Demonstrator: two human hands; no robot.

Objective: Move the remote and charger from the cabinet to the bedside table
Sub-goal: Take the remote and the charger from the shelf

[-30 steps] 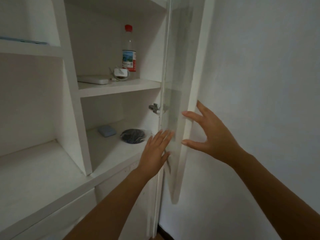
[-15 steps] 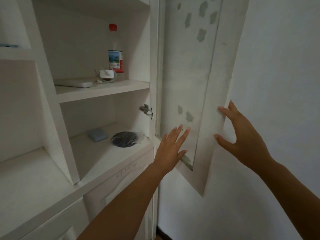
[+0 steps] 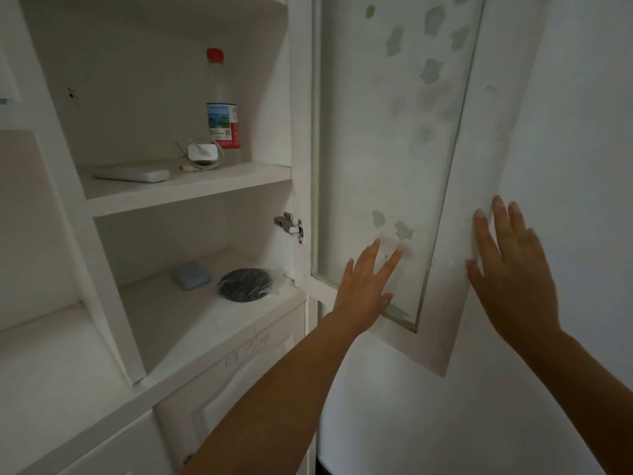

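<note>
A white remote [image 3: 132, 173] lies flat on the upper shelf [image 3: 191, 190] of the white cabinet. Beside it, to the right, sits a white charger [image 3: 202, 154] with its thin cable coiled around it. The cabinet's glass door [image 3: 387, 138] stands swung wide, almost flat against the wall. My left hand [image 3: 366, 286] is open, fingers spread over the door's lower glass. My right hand [image 3: 510, 269] is open too, palm flat at the door's outer frame. Neither hand holds anything.
A clear bottle with a red cap [image 3: 221, 104] stands behind the charger. On the lower shelf lie a small blue pad [image 3: 190, 275] and a black item in clear plastic [image 3: 247, 284]. A metal hinge [image 3: 290, 225] sits at the door's edge. The white wall [image 3: 565, 132] is at right.
The door has swung from edge-on to wide open against the wall. Both hands followed it to the right, and my view shifted so the shelves sit further left.
</note>
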